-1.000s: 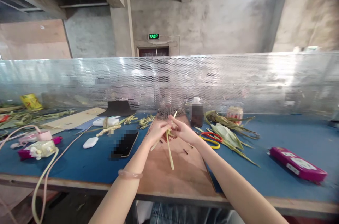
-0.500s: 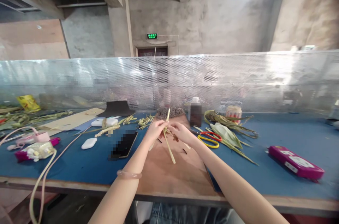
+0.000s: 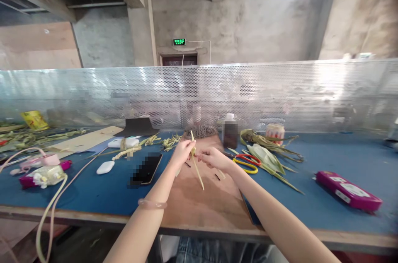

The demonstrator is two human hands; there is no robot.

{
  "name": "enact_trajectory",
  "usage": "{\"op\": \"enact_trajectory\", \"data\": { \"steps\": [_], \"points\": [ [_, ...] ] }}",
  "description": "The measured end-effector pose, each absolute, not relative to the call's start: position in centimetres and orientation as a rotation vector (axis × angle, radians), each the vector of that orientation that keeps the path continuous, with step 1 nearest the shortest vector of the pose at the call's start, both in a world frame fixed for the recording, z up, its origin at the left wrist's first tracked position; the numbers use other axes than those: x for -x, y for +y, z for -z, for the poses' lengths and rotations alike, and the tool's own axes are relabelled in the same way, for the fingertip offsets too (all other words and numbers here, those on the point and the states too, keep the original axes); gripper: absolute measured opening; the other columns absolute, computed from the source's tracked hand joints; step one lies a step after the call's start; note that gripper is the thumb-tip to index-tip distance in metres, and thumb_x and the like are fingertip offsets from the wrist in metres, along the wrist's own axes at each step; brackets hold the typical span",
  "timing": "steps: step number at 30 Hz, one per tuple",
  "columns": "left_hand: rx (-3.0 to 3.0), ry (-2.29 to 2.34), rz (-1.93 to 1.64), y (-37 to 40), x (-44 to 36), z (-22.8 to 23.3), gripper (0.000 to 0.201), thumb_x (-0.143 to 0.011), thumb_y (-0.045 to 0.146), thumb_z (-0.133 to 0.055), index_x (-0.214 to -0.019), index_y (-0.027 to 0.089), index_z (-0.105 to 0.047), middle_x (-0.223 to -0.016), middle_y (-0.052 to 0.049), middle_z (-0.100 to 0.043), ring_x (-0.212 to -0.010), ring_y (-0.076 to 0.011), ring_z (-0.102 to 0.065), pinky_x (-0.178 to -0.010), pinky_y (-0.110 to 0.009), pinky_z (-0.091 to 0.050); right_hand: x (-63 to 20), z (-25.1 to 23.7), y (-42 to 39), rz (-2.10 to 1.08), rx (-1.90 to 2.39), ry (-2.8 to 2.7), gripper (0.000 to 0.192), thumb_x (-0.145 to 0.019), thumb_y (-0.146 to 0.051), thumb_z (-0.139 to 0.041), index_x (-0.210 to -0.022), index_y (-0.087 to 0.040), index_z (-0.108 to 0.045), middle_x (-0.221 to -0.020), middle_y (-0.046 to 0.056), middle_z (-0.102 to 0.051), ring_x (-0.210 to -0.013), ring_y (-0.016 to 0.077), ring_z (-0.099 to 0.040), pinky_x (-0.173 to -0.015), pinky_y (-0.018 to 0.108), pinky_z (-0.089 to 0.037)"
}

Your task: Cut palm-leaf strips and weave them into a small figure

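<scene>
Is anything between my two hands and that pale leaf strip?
Nothing visible. The left hand and right hand both pinch the leaf strip directly, above the brown board.

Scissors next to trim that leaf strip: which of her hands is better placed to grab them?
Right, probably. The scissors lie just beyond the right hand; the left hand pinches the leaf strip farther away.

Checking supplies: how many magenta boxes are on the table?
2: one magenta box at the right on the blue table, another at far left, partly covered. More may be hidden.
</scene>
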State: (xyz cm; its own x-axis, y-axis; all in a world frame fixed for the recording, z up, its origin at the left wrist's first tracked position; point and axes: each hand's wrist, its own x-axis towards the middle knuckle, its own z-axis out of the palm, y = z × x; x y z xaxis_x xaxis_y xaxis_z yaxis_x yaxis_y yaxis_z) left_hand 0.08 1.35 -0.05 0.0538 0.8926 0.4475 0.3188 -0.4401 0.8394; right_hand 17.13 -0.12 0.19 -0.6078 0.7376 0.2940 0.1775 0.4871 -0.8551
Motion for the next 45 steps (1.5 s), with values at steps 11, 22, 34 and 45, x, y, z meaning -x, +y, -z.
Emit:
{"op": "enact_trajectory", "data": {
  "steps": [11, 22, 34, 45],
  "points": [
    [-1.816, 1.307, -1.494, 2.3, 0.3, 0.4, 0.037, -0.082, 0.050, -0.043, -0.061, 0.019, -0.041, -0.046, 0.004, -0.044, -0.037, -0.0096, -0.038, -0.040, -0.021, -0.027, -17.3, -0.5, -0.4, -1.215, 0.701, -2.092, 0.039, -0.074, -0.054, -0.057, -0.070, -0.015, -0.055, -0.048, -0.009, -0.032, -0.040, 0.0038, -0.027, -0.037, 0.018, -0.022],
    [-1.701, 1.430, -1.625, 1.8, 0.2, -0.2, 0.034, -0.084, 0.044, -0.042, -0.060, 0.019, -0.040, -0.050, 0.004, -0.038, -0.042, -0.0102, -0.041, -0.044, -0.022, -0.030, -16.7, -0.3, -0.7, -0.486, 0.792, -2.187, 0.031, -0.088, -0.040, -0.043, -0.080, -0.015, -0.060, -0.063, 0.000, -0.049, -0.057, 0.0117, -0.048, -0.056, 0.025, -0.040],
    [-1.625, 1.385, -1.509, 2.2, 0.4, 0.3, 0.035, -0.085, 0.052, -0.038, -0.067, 0.022, -0.039, -0.042, 0.003, -0.046, -0.033, -0.0150, -0.049, -0.034, -0.023, -0.030, -15.2, 0.7, -1.3, 0.376, 1.094, -2.325, 0.020, -0.090, -0.029, -0.045, -0.081, -0.017, -0.059, -0.081, 0.010, -0.064, -0.076, 0.0196, -0.058, -0.063, 0.026, -0.036],
    [-1.597, 1.429, -1.521, 1.6, -0.2, -0.1, 0.033, -0.088, 0.048, -0.035, -0.068, 0.022, -0.038, -0.040, 0.003, -0.047, -0.028, -0.0129, -0.043, -0.031, -0.021, -0.029, -14.9, 0.2, -2.4, -0.291, 0.871, -2.299, 0.024, -0.086, -0.024, -0.039, -0.069, -0.017, -0.055, -0.062, 0.000, -0.055, -0.054, 0.0101, -0.044, -0.055, 0.021, -0.029]
  ]
}}
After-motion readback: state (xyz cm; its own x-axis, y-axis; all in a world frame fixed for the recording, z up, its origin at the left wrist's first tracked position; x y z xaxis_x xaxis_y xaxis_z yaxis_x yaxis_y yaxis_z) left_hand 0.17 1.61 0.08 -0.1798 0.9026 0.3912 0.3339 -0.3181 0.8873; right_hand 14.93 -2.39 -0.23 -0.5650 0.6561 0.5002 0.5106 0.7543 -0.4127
